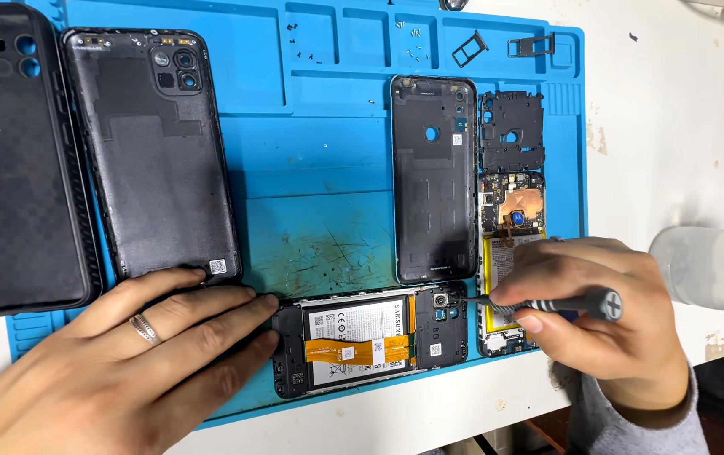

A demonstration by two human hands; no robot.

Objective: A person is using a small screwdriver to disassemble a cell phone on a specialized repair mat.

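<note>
Far left: black phone case lies flat, half off the blue repair mat, next to a large black back cover with a small white sticker at its lower corner. Left hand, ring on one finger, is flat and released, fingertips pressing the end of the opened phone, likely to steady it. That phone lies sideways at the mat's front edge; white battery label, orange flex strip across it. Above: smaller back cover, then a stripped phone with yellow battery. Right hand is clenched around a screwdriver, tip at the opened phone's camera end. Screws and SIM trays sit in mat compartments. White desk.
</note>
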